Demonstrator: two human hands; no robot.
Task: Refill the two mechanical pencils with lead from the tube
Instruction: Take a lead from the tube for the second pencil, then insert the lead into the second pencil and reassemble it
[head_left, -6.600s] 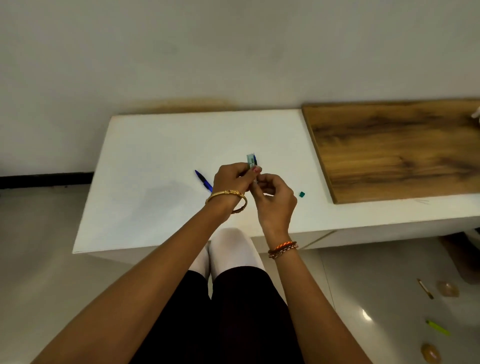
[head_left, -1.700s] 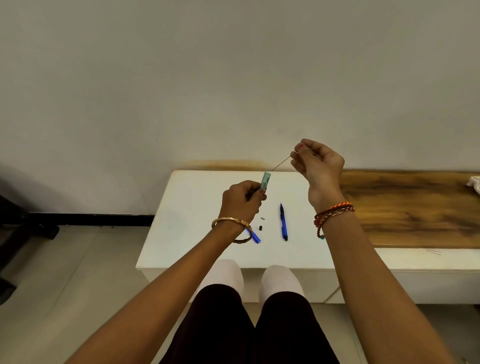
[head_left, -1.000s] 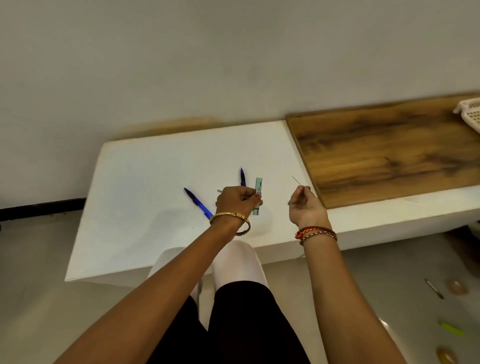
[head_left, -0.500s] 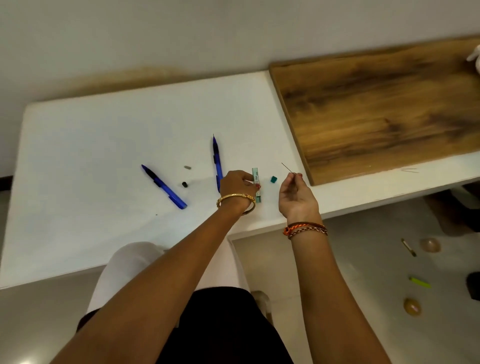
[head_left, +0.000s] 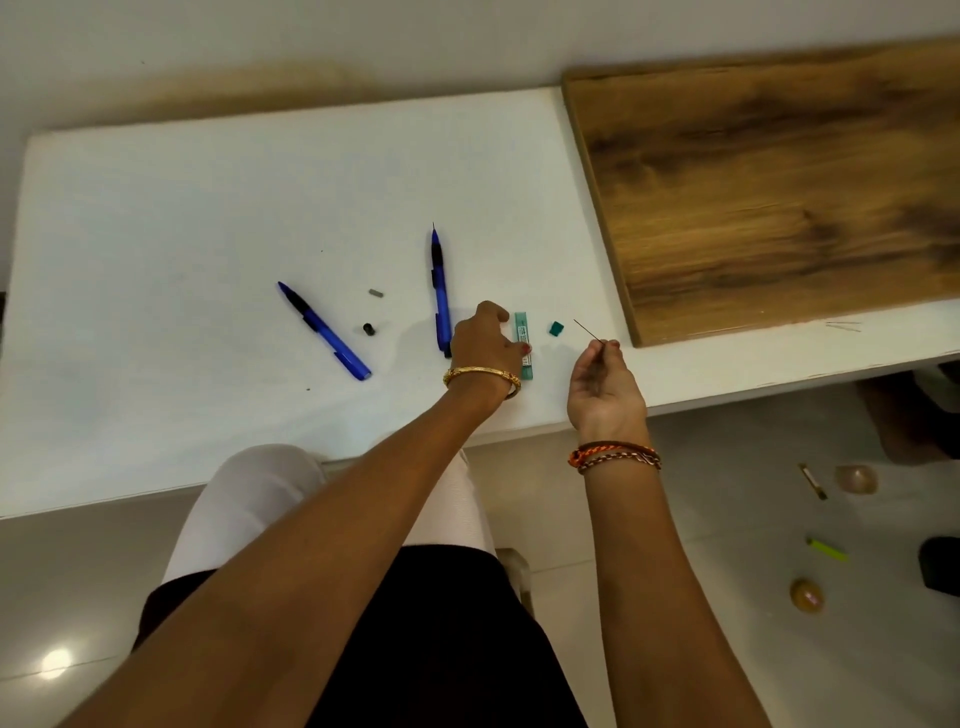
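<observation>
Two blue mechanical pencils lie on the white table (head_left: 156, 208): one slanted at the left (head_left: 324, 332), one nearly straight in the middle (head_left: 440, 291). Between them lie a small black cap (head_left: 369, 328) and a grey piece (head_left: 375, 293). The green lead tube (head_left: 522, 332) lies flat, with its teal cap (head_left: 556, 327) to its right. My left hand (head_left: 485, 343) rests between the middle pencil and the tube, fingers loosely curled and thumb touching the tube. My right hand (head_left: 602, 384) pinches one thin lead (head_left: 587, 331) that points up and left.
A wooden board (head_left: 779, 182) covers the table's right part. A few loose leads (head_left: 844, 326) lie near the front edge. On the floor at the right are a yellow-green stick (head_left: 826, 549) and two round brownish things (head_left: 806, 595). My knees are under the table's front edge.
My left hand has laid the lead tube on the table and loosened its hold. My right hand has come down from the air with the lead still pinched. The view has tilted down.
</observation>
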